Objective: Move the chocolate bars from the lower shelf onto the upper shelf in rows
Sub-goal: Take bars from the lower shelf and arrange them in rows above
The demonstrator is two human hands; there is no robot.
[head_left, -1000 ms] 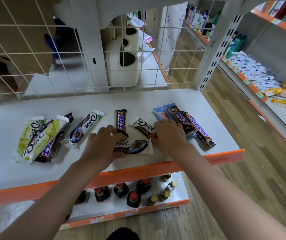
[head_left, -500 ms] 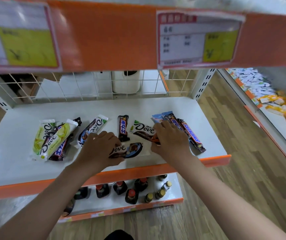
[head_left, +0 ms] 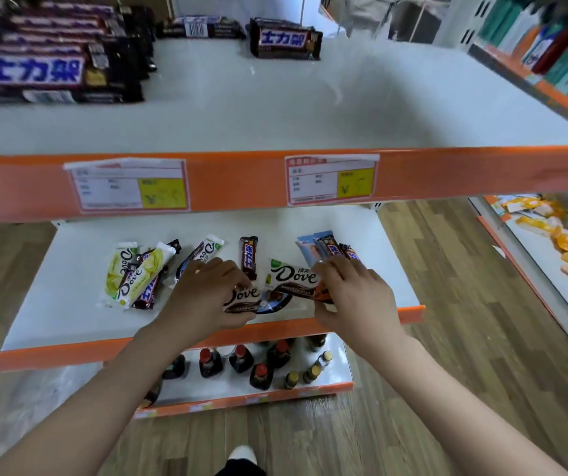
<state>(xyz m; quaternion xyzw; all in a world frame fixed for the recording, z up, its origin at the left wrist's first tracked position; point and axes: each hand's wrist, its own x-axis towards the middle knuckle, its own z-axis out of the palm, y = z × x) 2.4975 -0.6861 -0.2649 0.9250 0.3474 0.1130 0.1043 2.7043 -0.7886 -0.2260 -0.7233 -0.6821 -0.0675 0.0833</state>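
Note:
Over the lower shelf point(head_left: 69, 324), my left hand point(head_left: 207, 297) grips the left end of a white Dove bar point(head_left: 251, 298). My right hand point(head_left: 351, 293) pinches the right end of a second Dove bar point(head_left: 292, 278) lying just above it. More bars are scattered on this shelf: green-white Dove bars point(head_left: 131, 276) at the left, a dark Snickers bar point(head_left: 248, 255) in the middle, blue and dark bars point(head_left: 323, 249) behind my right hand. On the upper shelf point(head_left: 275, 111), dark Snickers bars point(head_left: 48, 63) lie in rows at the far left, with another pack point(head_left: 286, 41) near the back.
Orange price strips with labels point(head_left: 330, 180) front the upper shelf. Small bottles point(head_left: 262, 369) stand on the bottom shelf below. A neighbouring shelf unit point(head_left: 550, 63) with packaged goods runs along the right, across a wooden floor aisle.
The view has tilted upward, bringing the upper shelf and its Snickers rows into sight. Both hands stay on the Dove bars and have gathered them a little closer.

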